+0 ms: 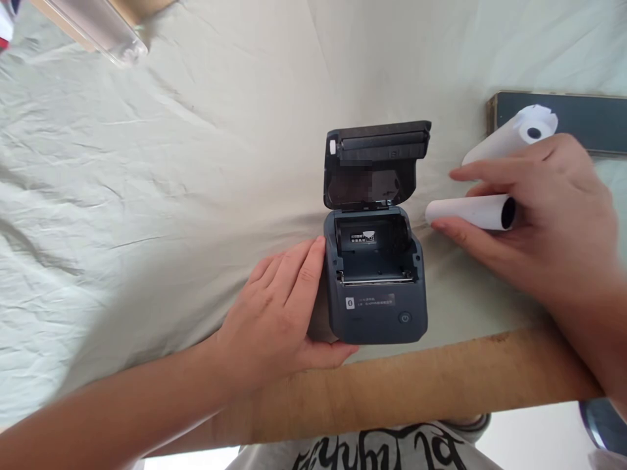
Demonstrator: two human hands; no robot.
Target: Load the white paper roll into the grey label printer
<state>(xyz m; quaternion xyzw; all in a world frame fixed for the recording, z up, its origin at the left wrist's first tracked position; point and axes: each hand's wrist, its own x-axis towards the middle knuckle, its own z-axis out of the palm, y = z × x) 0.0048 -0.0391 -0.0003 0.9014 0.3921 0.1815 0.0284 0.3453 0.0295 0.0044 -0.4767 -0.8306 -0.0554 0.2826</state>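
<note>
A dark grey portable label printer [377, 307] lies with its lid [375, 166] raised, so its hollow paper compartment shows. My left hand [279, 313] braces it, fingers pressed along the left side and thumb at the front edge. To the right of the printer, my right hand [543, 209] grips a slim white paper core tube [467, 210] between thumb and fingers; the tube's near end is dark and hollow. Just behind that hand is a white paper roll [499, 138] with a ragged loose edge, partly hidden by the fingers.
A dark phone [582, 121] lies at the right, under or behind the paper roll. A clear plastic box [105, 29] sits at the upper left. Wrinkled pale cloth [220, 130] covers the table, and a bare wooden edge [416, 382] runs along the front.
</note>
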